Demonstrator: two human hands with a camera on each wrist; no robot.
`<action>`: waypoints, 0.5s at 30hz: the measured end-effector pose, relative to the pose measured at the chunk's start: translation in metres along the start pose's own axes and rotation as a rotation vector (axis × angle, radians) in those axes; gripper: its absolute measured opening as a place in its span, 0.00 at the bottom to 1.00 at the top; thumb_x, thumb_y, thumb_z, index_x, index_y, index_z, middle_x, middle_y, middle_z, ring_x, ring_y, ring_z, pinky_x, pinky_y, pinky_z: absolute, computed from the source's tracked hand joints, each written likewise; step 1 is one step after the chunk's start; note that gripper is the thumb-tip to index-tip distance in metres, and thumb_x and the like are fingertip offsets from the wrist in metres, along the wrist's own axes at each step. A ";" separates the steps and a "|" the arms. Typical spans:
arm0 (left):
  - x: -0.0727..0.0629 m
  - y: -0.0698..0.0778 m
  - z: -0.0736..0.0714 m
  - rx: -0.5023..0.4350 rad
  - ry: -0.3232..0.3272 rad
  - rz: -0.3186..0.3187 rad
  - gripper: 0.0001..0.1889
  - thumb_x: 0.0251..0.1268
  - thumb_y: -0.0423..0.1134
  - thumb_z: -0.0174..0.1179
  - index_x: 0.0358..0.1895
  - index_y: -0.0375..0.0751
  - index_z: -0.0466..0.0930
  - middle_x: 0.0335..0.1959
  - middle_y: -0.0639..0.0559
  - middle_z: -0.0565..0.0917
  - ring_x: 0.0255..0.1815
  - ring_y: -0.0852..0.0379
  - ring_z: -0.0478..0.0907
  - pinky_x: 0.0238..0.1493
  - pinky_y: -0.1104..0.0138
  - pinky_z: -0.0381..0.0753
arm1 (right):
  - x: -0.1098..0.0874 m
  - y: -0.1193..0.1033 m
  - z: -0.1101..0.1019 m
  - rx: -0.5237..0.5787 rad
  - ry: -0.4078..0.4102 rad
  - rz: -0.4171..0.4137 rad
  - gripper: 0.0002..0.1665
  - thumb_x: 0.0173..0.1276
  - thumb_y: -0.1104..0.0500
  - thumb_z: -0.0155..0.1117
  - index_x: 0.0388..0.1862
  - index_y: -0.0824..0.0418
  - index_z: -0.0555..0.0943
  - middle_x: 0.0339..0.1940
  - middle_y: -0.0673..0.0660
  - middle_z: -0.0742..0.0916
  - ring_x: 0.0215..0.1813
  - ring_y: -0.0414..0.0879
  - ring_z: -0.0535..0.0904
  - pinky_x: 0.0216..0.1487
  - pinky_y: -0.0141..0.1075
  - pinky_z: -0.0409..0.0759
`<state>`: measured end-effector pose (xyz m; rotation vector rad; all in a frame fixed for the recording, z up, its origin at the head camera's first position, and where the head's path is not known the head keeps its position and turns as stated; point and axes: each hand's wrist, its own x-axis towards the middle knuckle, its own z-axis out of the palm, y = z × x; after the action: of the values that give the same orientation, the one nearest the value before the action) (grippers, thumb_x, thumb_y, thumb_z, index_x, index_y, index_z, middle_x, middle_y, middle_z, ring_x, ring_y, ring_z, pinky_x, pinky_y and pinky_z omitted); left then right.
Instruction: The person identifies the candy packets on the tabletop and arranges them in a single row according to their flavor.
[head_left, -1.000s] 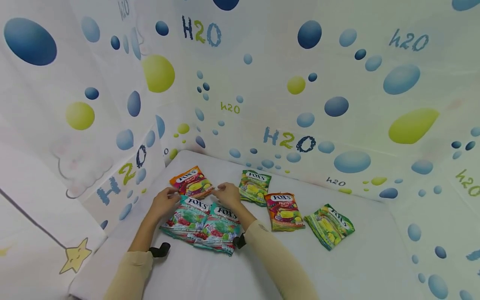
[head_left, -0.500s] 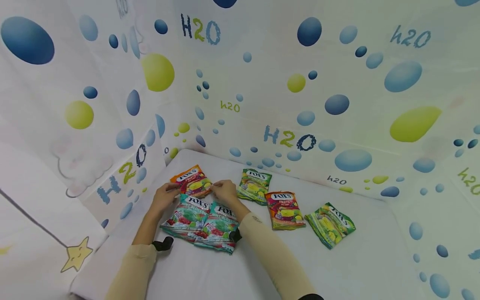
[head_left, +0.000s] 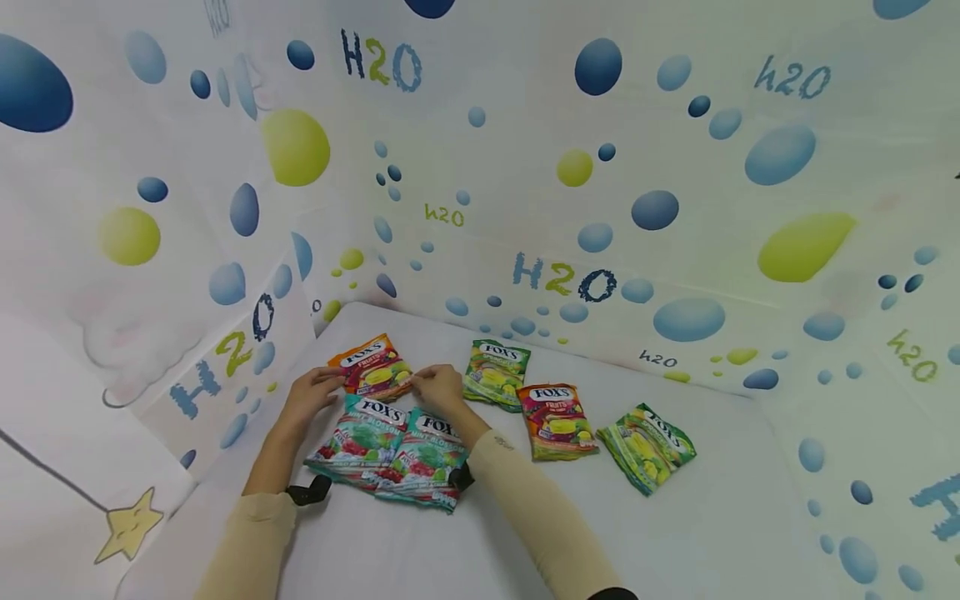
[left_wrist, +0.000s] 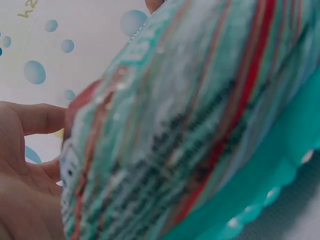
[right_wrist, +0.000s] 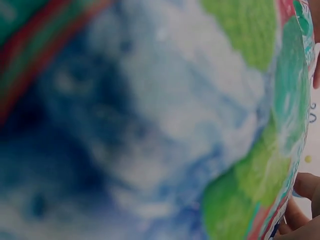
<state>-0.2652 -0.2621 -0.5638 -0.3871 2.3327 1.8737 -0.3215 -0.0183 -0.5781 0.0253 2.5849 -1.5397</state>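
Note:
An orange-and-red Fox's fruits candy bag (head_left: pixel 375 371) lies at the table's far left. My left hand (head_left: pixel 311 394) pinches its left edge, and my right hand (head_left: pixel 441 388) pinches its lower right corner. Just in front of it lie two teal mint candy bags, the left one (head_left: pixel 362 437) against the right one (head_left: pixel 422 462). My forearms reach along either side of this pair. A teal bag (left_wrist: pixel 190 125) fills most of the left wrist view, hiding the fingertips of the left hand (left_wrist: pixel 25 165). Blurred packaging covers the right wrist view, with right-hand fingers (right_wrist: pixel 302 205) at the edge.
Right of the hands lie a green candy bag (head_left: pixel 495 375), another orange-and-red bag (head_left: pixel 557 423) and a second green bag (head_left: pixel 648 450). Walls of printed white sheeting (head_left: pixel 525 208) stand behind and left of the white-covered table (head_left: pixel 712 517).
The head view has turned slightly, so the whole scene sits a little farther left. Both hands stay at the sides of the orange-and-red candy bag, which barely moves against the teal bags.

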 end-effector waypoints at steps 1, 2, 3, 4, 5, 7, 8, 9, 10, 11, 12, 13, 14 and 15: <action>-0.001 0.000 -0.002 -0.008 -0.001 -0.007 0.31 0.84 0.48 0.51 0.77 0.31 0.62 0.78 0.30 0.63 0.76 0.35 0.64 0.74 0.47 0.67 | 0.000 0.000 0.001 -0.002 -0.001 0.003 0.08 0.73 0.53 0.71 0.38 0.56 0.91 0.28 0.46 0.88 0.30 0.39 0.84 0.32 0.33 0.80; -0.002 0.000 -0.003 -0.011 -0.005 -0.016 0.31 0.83 0.48 0.51 0.77 0.32 0.61 0.78 0.30 0.63 0.77 0.36 0.64 0.74 0.48 0.68 | 0.001 -0.001 0.003 -0.009 0.001 0.007 0.08 0.73 0.52 0.71 0.38 0.55 0.91 0.27 0.46 0.88 0.30 0.39 0.84 0.32 0.33 0.80; -0.002 0.001 -0.004 -0.010 -0.008 -0.025 0.31 0.83 0.49 0.51 0.78 0.32 0.61 0.78 0.30 0.64 0.76 0.36 0.65 0.74 0.49 0.69 | 0.001 -0.001 0.004 -0.018 0.005 0.012 0.08 0.73 0.52 0.71 0.38 0.54 0.91 0.27 0.46 0.88 0.31 0.39 0.83 0.32 0.33 0.80; -0.003 0.001 -0.005 -0.010 -0.018 -0.033 0.32 0.83 0.49 0.51 0.78 0.32 0.60 0.78 0.30 0.64 0.76 0.36 0.66 0.73 0.49 0.69 | 0.002 -0.001 0.005 -0.030 0.011 0.015 0.08 0.73 0.52 0.71 0.37 0.54 0.90 0.27 0.45 0.88 0.31 0.39 0.83 0.33 0.34 0.80; -0.004 0.001 -0.005 -0.010 -0.029 -0.039 0.32 0.83 0.50 0.51 0.78 0.32 0.59 0.77 0.30 0.65 0.76 0.37 0.67 0.73 0.50 0.70 | 0.003 -0.001 0.005 -0.040 0.016 0.020 0.08 0.73 0.52 0.72 0.37 0.53 0.90 0.27 0.45 0.88 0.31 0.40 0.83 0.34 0.34 0.79; -0.004 0.003 -0.006 -0.002 -0.052 -0.052 0.34 0.83 0.50 0.50 0.80 0.32 0.55 0.77 0.29 0.66 0.74 0.37 0.70 0.72 0.51 0.71 | 0.004 -0.001 0.006 -0.062 0.022 0.027 0.08 0.72 0.51 0.72 0.36 0.53 0.90 0.28 0.45 0.88 0.32 0.40 0.82 0.36 0.35 0.80; -0.005 0.003 -0.007 0.006 -0.063 -0.062 0.36 0.83 0.51 0.49 0.81 0.32 0.53 0.76 0.28 0.66 0.73 0.38 0.72 0.72 0.51 0.71 | 0.004 -0.001 0.007 -0.072 0.024 0.032 0.08 0.72 0.51 0.72 0.36 0.52 0.90 0.29 0.45 0.88 0.33 0.40 0.82 0.37 0.36 0.80; -0.006 0.004 -0.007 0.014 -0.076 -0.063 0.38 0.83 0.52 0.49 0.82 0.31 0.50 0.76 0.27 0.66 0.73 0.38 0.72 0.72 0.51 0.71 | 0.004 -0.001 0.007 -0.078 0.024 0.037 0.08 0.71 0.51 0.73 0.36 0.52 0.90 0.30 0.45 0.88 0.34 0.40 0.82 0.38 0.37 0.80; -0.006 0.006 -0.007 0.013 -0.087 -0.066 0.39 0.83 0.53 0.49 0.82 0.30 0.46 0.76 0.26 0.66 0.73 0.37 0.72 0.72 0.51 0.71 | 0.004 -0.001 0.007 -0.082 0.024 0.040 0.08 0.71 0.51 0.73 0.36 0.53 0.90 0.31 0.46 0.87 0.35 0.41 0.82 0.39 0.37 0.80; -0.006 0.007 -0.007 0.019 -0.096 -0.067 0.41 0.83 0.53 0.48 0.82 0.29 0.44 0.76 0.26 0.65 0.73 0.36 0.72 0.73 0.51 0.71 | 0.005 -0.002 0.007 -0.082 0.024 0.044 0.08 0.71 0.51 0.73 0.36 0.53 0.90 0.32 0.46 0.88 0.36 0.41 0.82 0.40 0.38 0.80; -0.006 0.008 -0.007 0.026 -0.102 -0.069 0.42 0.83 0.54 0.48 0.82 0.27 0.42 0.76 0.25 0.65 0.73 0.36 0.72 0.72 0.50 0.71 | 0.005 -0.002 0.007 -0.081 0.023 0.045 0.08 0.71 0.51 0.73 0.37 0.54 0.90 0.33 0.47 0.88 0.37 0.42 0.82 0.40 0.38 0.81; -0.006 0.009 -0.007 0.030 -0.107 -0.068 0.44 0.83 0.54 0.48 0.82 0.25 0.41 0.76 0.25 0.64 0.73 0.35 0.71 0.72 0.50 0.71 | 0.005 -0.003 0.007 -0.075 0.022 0.049 0.07 0.71 0.52 0.73 0.37 0.54 0.90 0.34 0.48 0.88 0.37 0.42 0.82 0.41 0.38 0.81; -0.005 0.010 -0.006 0.023 -0.110 -0.067 0.43 0.83 0.54 0.48 0.81 0.24 0.42 0.76 0.24 0.64 0.74 0.34 0.70 0.71 0.51 0.72 | 0.005 -0.003 0.007 -0.068 0.019 0.051 0.07 0.71 0.52 0.73 0.38 0.55 0.90 0.36 0.48 0.88 0.38 0.42 0.82 0.41 0.38 0.81; -0.005 0.010 -0.006 0.011 -0.114 -0.063 0.43 0.83 0.53 0.48 0.80 0.22 0.43 0.76 0.24 0.64 0.74 0.34 0.70 0.70 0.52 0.74 | 0.005 -0.004 0.007 -0.058 0.013 0.054 0.07 0.71 0.53 0.73 0.40 0.55 0.90 0.37 0.49 0.88 0.38 0.42 0.82 0.40 0.37 0.82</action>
<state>-0.2633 -0.2651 -0.5516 -0.3390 2.2299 1.8034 -0.3258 -0.0263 -0.5787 0.0983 2.6156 -1.4502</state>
